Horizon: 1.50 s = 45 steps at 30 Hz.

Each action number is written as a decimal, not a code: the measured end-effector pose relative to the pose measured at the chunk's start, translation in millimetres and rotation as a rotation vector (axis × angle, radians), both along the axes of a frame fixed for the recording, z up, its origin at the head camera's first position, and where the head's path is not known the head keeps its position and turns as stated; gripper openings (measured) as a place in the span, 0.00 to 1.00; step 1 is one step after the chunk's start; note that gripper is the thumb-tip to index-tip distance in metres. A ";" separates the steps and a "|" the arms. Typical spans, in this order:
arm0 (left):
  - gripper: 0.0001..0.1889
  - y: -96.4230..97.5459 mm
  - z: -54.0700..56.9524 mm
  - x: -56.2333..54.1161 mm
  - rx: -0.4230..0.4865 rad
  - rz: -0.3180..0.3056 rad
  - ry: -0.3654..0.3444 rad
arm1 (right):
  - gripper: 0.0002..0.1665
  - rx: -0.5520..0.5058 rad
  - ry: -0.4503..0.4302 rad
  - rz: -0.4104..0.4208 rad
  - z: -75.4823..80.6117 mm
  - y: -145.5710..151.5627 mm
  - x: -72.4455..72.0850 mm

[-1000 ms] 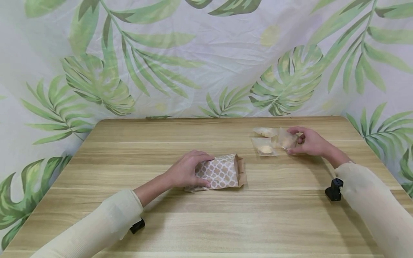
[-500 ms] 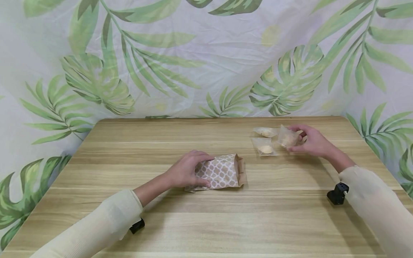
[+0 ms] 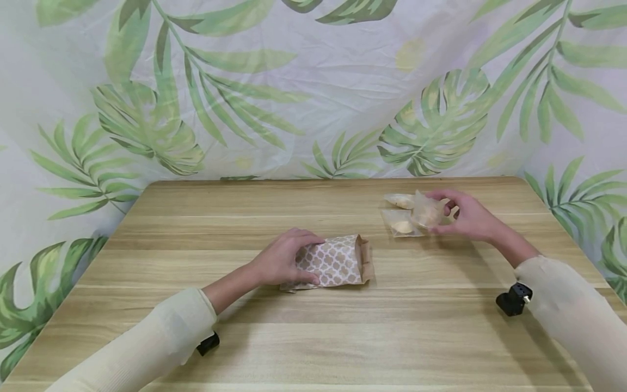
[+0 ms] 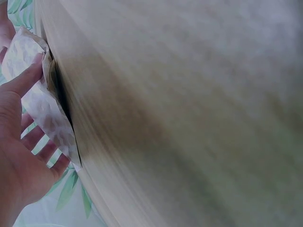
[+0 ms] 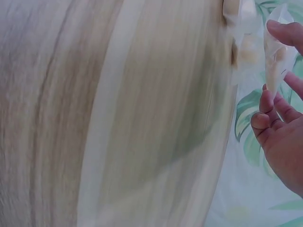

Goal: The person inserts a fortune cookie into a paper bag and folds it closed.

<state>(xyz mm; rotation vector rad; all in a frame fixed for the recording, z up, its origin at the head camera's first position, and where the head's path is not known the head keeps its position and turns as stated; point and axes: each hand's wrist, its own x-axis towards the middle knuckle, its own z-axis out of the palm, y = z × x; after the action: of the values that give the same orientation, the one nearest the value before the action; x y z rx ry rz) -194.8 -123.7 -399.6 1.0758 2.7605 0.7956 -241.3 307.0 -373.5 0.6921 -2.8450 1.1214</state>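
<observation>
My left hand [image 3: 280,260] holds a brown paper bag [image 3: 335,261] with a white lattice print, thumb on the near side and fingers on the far side. The bag lies on its side, its mouth facing right. In the left wrist view the thumb presses along the edge of the bag [image 4: 45,101]. At the back right, my right hand [image 3: 472,219] pinches a small translucent packet [image 3: 426,211] with something pale and round inside. The right wrist view shows this packet [image 5: 275,59] raised between thumb and fingers.
Two similar packets, a front one [image 3: 403,224] and a back one [image 3: 399,200], lie just left of the held one. Everything rests on a wood-grain table [image 3: 313,348], with a leaf-print cloth [image 3: 274,109] hanging behind its back edge.
The right hand has lifted its packet upright and shifted it left, so it now overlaps the other two packets in the head view. The left hand and bag stay put.
</observation>
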 end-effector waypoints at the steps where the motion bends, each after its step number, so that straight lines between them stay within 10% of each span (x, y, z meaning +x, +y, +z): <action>1: 0.43 0.0 -0.3 0.0 -0.002 0.000 0.000 | 0.43 0.002 0.004 0.006 0.4 -1.3 0.9; 45: 0.44 -3.4 -1.2 4.0 0.048 -0.002 0.011 | 0.41 -0.032 0.073 0.241 0.9 -51.6 32.2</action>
<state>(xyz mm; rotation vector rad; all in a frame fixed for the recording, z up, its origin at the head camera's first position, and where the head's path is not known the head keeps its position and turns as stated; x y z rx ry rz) -190.8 -127.1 -400.8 1.0941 2.7623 0.8628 -209.1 255.4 -372.6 1.0736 -2.7316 1.1378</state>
